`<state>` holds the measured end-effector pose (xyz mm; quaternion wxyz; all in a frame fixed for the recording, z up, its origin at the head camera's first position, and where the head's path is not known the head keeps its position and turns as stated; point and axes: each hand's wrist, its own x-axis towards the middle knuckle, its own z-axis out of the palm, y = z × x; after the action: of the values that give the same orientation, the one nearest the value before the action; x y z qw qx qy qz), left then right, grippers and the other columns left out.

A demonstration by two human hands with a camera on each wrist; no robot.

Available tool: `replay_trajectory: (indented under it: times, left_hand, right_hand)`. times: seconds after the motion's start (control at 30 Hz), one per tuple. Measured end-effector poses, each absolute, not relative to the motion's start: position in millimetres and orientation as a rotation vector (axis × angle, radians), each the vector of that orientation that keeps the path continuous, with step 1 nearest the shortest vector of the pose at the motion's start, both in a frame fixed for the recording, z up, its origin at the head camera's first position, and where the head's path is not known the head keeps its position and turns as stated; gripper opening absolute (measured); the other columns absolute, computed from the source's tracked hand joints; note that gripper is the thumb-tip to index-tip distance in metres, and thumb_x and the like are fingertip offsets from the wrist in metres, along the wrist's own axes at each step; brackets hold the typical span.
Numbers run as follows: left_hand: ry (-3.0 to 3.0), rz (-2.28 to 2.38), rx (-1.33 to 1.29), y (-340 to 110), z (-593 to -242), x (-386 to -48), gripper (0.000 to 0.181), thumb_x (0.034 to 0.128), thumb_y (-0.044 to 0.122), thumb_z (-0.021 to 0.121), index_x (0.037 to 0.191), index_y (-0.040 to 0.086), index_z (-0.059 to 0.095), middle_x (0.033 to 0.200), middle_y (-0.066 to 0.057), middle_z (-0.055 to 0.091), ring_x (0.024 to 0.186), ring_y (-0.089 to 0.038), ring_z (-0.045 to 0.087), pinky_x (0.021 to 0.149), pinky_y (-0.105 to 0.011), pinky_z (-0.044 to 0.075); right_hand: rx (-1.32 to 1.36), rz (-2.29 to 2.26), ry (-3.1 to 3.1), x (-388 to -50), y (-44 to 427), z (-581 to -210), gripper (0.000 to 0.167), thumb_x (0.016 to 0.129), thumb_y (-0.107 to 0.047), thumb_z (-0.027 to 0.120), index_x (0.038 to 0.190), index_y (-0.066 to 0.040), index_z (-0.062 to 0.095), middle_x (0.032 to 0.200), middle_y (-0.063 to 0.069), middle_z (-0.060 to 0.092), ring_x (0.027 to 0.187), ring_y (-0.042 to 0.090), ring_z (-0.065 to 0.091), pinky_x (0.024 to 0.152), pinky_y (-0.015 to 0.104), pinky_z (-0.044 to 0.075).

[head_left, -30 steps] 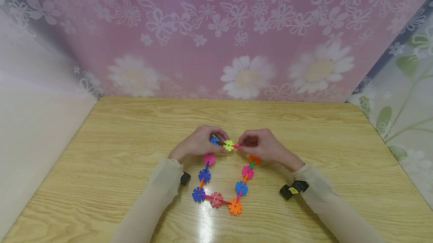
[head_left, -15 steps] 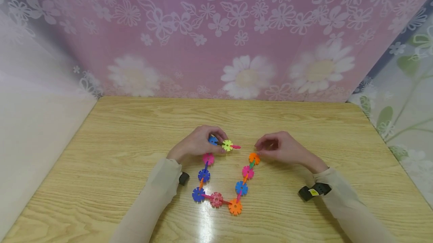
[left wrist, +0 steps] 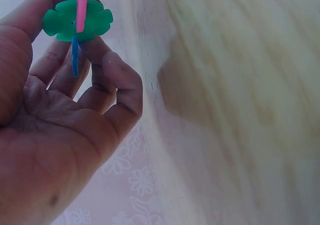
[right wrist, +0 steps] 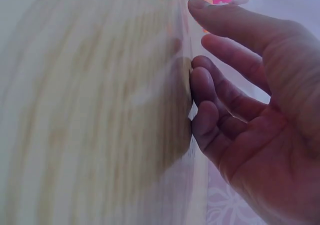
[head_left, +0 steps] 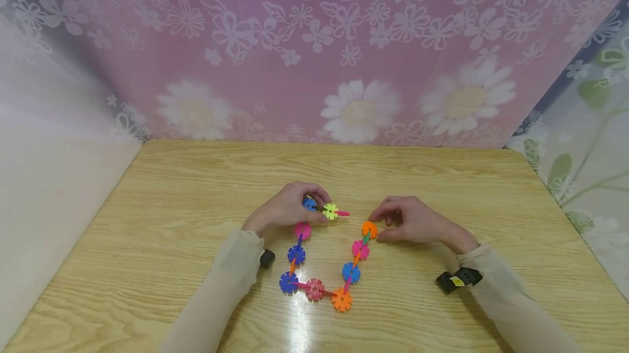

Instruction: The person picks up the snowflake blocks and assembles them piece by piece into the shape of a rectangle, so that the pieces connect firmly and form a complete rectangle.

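Note:
A chain of colourful notched plastic snowflake discs lies on the table as a loop with a gap at its far right corner. My left hand grips the far left part, its fingers and thumb around a blue disc and the piece beside it. A yellow disc and a pink disc seen edge-on stick out from that grip. In the left wrist view, a green disc sits by the fingers. My right hand has thumb and fingers spread beside the orange end disc; contact is unclear.
The rest of the loop runs toward me, with an orange corner disc and a dark blue corner disc. A floral curtain hangs behind the wooden table. Black bands sit on both wrists.
My right hand has let go of the pink disc beside the yellow one and moved right, then slightly down to the orange end disc. The left hand keeps its hold, almost still.

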<state>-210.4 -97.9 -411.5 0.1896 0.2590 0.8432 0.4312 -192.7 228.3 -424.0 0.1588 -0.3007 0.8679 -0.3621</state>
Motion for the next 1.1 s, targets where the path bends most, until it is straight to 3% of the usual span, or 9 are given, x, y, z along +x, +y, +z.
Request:
replay_trajectory:
  times: [0.53,0.7,0.93,1.1]
  left_hand:
    - [2.373,1.203,0.723,-99.8,-411.0,-210.4,0.03,0.0863,0.022,0.083,0.114,0.022,0.071,0.108,0.005,0.072,0.101,-0.012,0.064,0.094,-0.035,0.051]
    - [2.366,1.219,0.725,-100.5,-410.9,-210.0,0.03,0.0861,0.022,0.083,0.114,0.022,0.071,0.107,0.005,0.072,0.101,-0.012,0.064,0.094,-0.034,0.051]
    - [2.363,1.247,0.713,-101.4,-410.9,-208.6,0.03,0.0855,0.024,0.083,0.113,0.023,0.072,0.107,0.005,0.072,0.1,-0.014,0.064,0.092,-0.034,0.05]
    - [2.351,1.279,0.711,-101.0,-410.2,-206.7,0.03,0.0857,0.023,0.084,0.113,0.022,0.072,0.106,0.004,0.072,0.099,-0.014,0.064,0.09,-0.034,0.051]
  right_hand:
    - [-0.877,-1.017,2.452,-193.7,221.5,-418.3,0.028,0.087,-0.026,0.083,0.113,-0.022,0.075,0.099,-0.002,0.07,0.08,0.009,0.061,0.07,0.024,0.052]
    - [-0.838,-1.082,2.371,-194.4,219.2,-418.9,0.029,0.091,-0.022,0.079,0.119,-0.016,0.073,0.096,-0.001,0.074,0.08,0.009,0.067,0.072,0.026,0.056]
    - [-0.7,-1.253,2.247,-194.3,215.0,-421.5,0.03,0.097,-0.014,0.07,0.125,-0.005,0.069,0.109,0.012,0.076,0.093,0.013,0.072,0.078,0.025,0.058]
    - [-0.553,-1.388,2.208,-193.7,207.5,-421.7,0.027,0.1,-0.015,0.066,0.125,-0.003,0.068,0.106,0.017,0.074,0.084,0.019,0.073,0.072,0.031,0.06]
